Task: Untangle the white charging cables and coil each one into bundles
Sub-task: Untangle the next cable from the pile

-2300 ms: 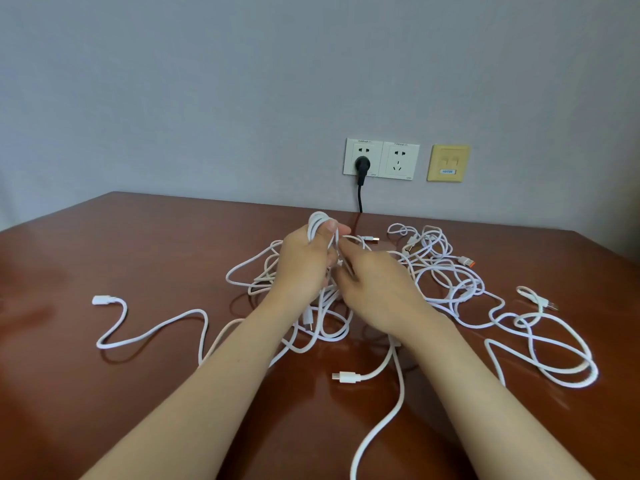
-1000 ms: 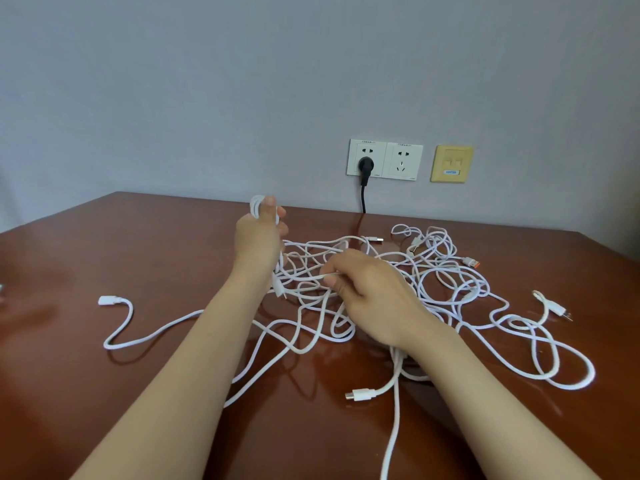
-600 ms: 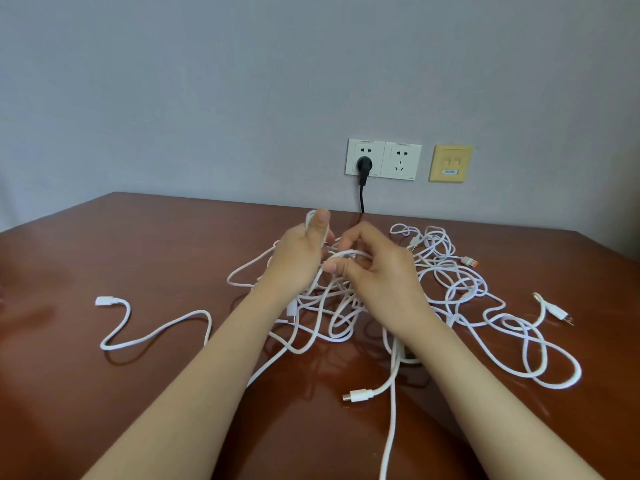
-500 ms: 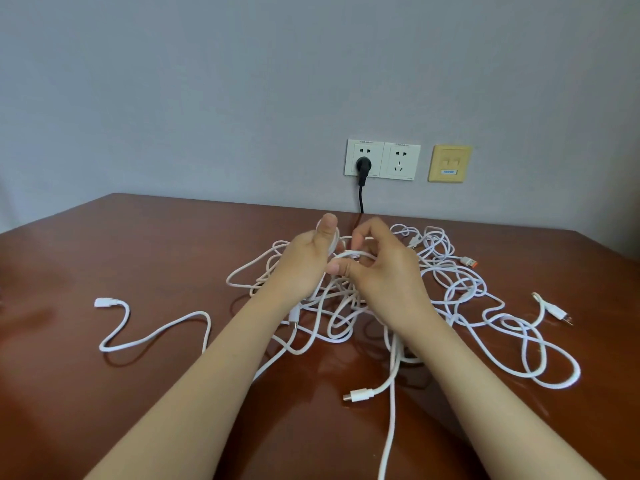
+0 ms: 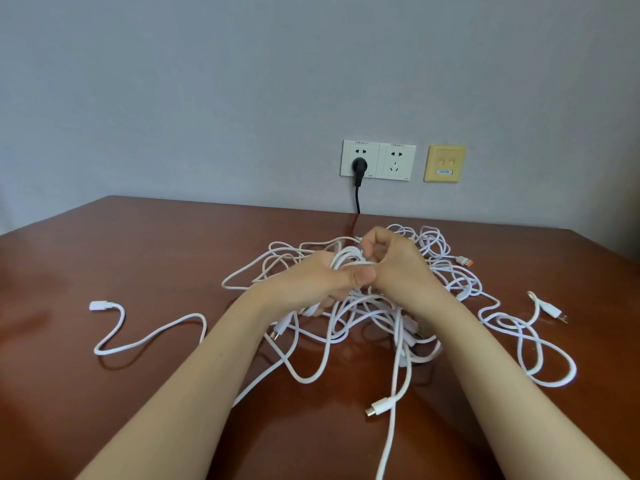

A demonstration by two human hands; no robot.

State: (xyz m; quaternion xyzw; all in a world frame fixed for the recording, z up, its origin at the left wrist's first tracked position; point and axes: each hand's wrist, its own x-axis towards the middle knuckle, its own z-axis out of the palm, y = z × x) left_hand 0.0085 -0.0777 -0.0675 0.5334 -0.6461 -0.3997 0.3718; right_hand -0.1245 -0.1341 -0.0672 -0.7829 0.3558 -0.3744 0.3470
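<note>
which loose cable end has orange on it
The connector lying just right of the right hand; its tip is orange, the other loose ends show only white or metal.

A: Hands?
B: 2: left hand (image 5: 313,282), right hand (image 5: 398,266).
A: White cables (image 5: 535,344)?
B: 1 tangle, can't split the count. Connector ends (image 5: 379,409): at least 5.
A: Far wall?
B: 2 white sockets (image 5: 397,162), 1 yellow plate (image 5: 445,163), 1 black plug (image 5: 359,166). 1 table (image 5: 138,244).

The far edge of a brown table (image 5: 138,254) meets a grey wall (image 5: 242,81). Above it a white double socket (image 5: 396,161) holds a black plug (image 5: 359,166), with a yellow plate (image 5: 444,163) just beside.
</note>
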